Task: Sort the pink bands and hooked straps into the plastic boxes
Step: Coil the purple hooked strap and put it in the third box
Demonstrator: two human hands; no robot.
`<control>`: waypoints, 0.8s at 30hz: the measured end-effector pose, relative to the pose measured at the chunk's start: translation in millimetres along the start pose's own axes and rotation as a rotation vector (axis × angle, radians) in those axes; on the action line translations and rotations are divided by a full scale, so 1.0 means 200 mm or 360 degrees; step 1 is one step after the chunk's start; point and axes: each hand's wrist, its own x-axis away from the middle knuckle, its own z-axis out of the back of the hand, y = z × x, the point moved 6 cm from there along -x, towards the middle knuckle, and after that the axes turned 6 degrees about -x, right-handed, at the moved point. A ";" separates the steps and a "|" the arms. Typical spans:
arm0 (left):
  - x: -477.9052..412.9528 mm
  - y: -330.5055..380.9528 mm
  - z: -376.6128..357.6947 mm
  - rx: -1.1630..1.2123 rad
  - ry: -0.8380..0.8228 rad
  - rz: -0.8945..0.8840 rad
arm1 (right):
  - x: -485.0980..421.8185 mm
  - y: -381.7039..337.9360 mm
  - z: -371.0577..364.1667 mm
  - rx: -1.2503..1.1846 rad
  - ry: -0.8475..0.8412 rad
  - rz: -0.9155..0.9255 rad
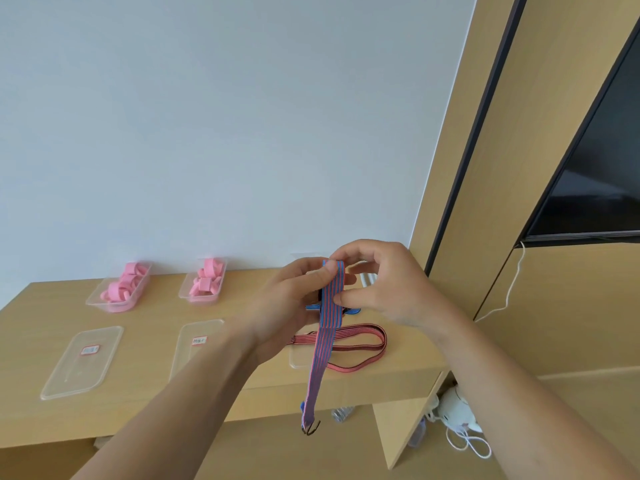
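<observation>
The white wall (207,116) fills most of my feed, with wood panelling (502,168) and a dark screen (595,174) off to the right. Below runs the wooden tabletop (156,313), seen from above and in front. Two bare forearms reach in from the bottom edge and meet over its right part.

The left hand (287,303) is raised, its fingers (311,268) curled. The thumb presses the top of the blue-and-red strap (323,348) against them where the strap folds over. The right hand (384,289) comes in from the other side. Its fingers (346,300) are curled as well, thumb and forefinger pinching the same strap a little lower, at its edge. From there the strap hangs straight down past the tabletop's front edge.

On the near left of the tabletop lie the left lid (83,362) and the middle lid (194,344), both clear and flat, each with a small label. Behind them, by the wall, stand the left box (93,301) and the middle box (199,299), each holding pink bands (124,282).

A red-and-black strap (363,336) lies looped on the tabletop behind the hanging one, partly over a third lid (298,360). Blue strap ends (353,310) show behind the hands; I cannot tell whether they sit in a box. A thin white cable (512,289) hangs down the panelling.

Smallest is the dark hook (310,428) at the hanging strap's lower end, in the air below the tabletop's edge.
</observation>
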 end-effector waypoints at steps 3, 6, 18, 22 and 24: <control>0.00 -0.02 0.00 0.0015 0.0021 0.0040 | 0.01 0.00 0.00 -0.0039 0.0050 0.0013; 0.00 -0.06 0.00 0.0003 0.0037 0.0087 | 0.00 0.00 0.02 -0.0054 0.0140 0.0057; 0.01 -0.17 -0.01 0.0012 0.0139 0.0206 | 0.04 0.03 0.03 -0.0116 0.0297 0.0175; 0.01 -0.18 -0.01 0.0043 0.0172 0.0264 | 0.05 0.01 0.04 -0.0064 0.0387 0.0260; 0.01 -0.19 -0.01 0.0052 0.0176 0.0277 | 0.05 0.01 0.04 -0.0047 0.0410 0.0276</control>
